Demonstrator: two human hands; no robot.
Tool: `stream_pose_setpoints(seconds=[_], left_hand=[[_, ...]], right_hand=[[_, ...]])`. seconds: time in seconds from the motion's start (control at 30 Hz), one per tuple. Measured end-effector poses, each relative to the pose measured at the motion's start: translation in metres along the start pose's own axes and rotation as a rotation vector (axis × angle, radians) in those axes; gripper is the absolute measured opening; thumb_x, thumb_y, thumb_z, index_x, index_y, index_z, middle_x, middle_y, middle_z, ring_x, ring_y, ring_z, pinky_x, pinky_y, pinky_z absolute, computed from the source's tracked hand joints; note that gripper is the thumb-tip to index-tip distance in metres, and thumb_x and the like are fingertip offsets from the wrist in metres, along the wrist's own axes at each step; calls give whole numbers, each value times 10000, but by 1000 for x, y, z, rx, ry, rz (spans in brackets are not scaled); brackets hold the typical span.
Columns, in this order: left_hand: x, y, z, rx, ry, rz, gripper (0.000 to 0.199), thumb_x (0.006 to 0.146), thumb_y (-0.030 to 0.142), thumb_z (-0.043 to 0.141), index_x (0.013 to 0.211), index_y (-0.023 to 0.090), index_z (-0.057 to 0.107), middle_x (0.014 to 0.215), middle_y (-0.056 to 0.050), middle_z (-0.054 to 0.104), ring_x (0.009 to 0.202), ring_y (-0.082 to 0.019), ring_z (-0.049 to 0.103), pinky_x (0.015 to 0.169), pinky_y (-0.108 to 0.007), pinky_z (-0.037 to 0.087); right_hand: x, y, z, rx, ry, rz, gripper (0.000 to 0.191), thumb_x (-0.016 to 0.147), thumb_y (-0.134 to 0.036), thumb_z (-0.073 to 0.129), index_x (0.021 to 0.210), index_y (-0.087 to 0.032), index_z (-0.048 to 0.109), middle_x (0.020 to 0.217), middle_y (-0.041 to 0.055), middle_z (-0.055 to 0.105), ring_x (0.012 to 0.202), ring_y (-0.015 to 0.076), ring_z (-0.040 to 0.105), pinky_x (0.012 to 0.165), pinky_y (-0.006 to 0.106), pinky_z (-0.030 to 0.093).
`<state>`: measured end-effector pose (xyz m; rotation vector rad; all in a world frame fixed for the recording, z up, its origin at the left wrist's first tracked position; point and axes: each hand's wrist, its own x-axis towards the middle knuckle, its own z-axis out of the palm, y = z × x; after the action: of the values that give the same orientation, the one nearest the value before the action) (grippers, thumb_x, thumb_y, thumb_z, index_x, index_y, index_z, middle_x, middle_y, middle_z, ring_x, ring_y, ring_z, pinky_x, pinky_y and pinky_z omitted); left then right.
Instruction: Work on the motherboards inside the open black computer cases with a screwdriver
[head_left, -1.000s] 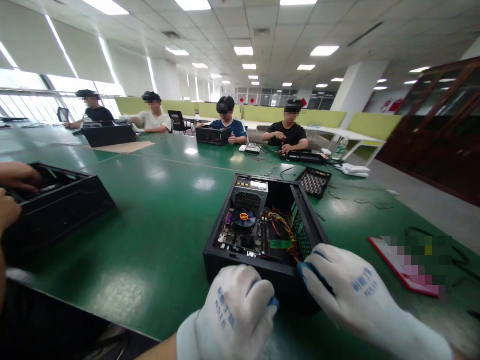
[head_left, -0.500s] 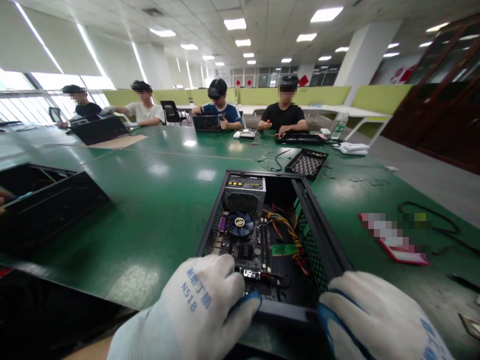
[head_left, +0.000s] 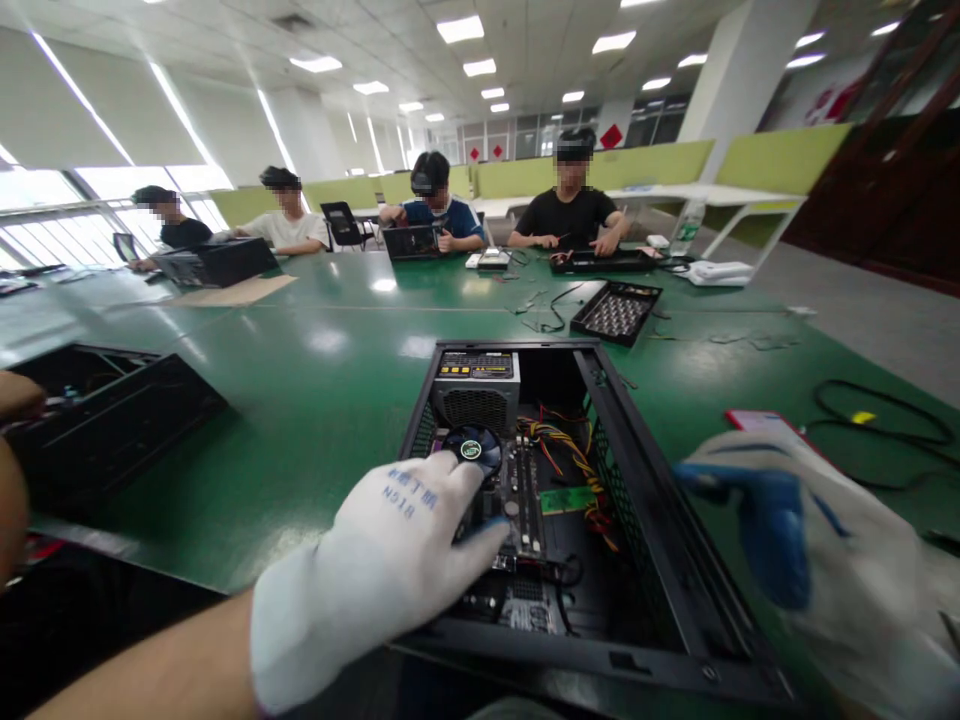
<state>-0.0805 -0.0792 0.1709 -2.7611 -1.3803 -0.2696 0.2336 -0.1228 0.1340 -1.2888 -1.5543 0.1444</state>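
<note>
Head view: the gloved left hand (head_left: 409, 540) is over the open computer case (head_left: 570, 648), thumb spread away from its fingers, which reach to the fan (head_left: 486, 446); whether they touch it cannot be told. The gloved right hand (head_left: 810, 560) is blurred, well apart from the left one and just beside the case's right side, fingers bent; whether it grips anything cannot be told. Beyond the left hand, inside the case, is the power supply (head_left: 476, 400); between the two hands lie coloured wires (head_left: 574, 455) and a green strip (head_left: 566, 499). Past the right hand, a black cable (head_left: 874, 437) lies on the green table (head_left: 322, 400). Left of the left hand, a co-worker's hand (head_left: 19, 395) is at another case (head_left: 135, 430).
</note>
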Motion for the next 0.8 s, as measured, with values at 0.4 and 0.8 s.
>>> stream_pose_setpoints(seconds=[0.4,0.8], left_hand=[[124,-8,20,342,-680,-61,623,782,763,627,996,211,819,992,-153,799,966,-338,758,822,-391,581],[135,-18,26,333,-670,-68,616,596,728,753,925,212,816,937,-125,802,834,-290,748,741,-342,580]], right_hand=[[-1,94,44,131,58,390,429,977,-595,521,789,-230,648,751,20,622,750,208,580,671,328,442],[-5,85,37,64,-83,281,428,1008,-574,491,816,-226,649,815,32,643,772,204,601,696,326,456]])
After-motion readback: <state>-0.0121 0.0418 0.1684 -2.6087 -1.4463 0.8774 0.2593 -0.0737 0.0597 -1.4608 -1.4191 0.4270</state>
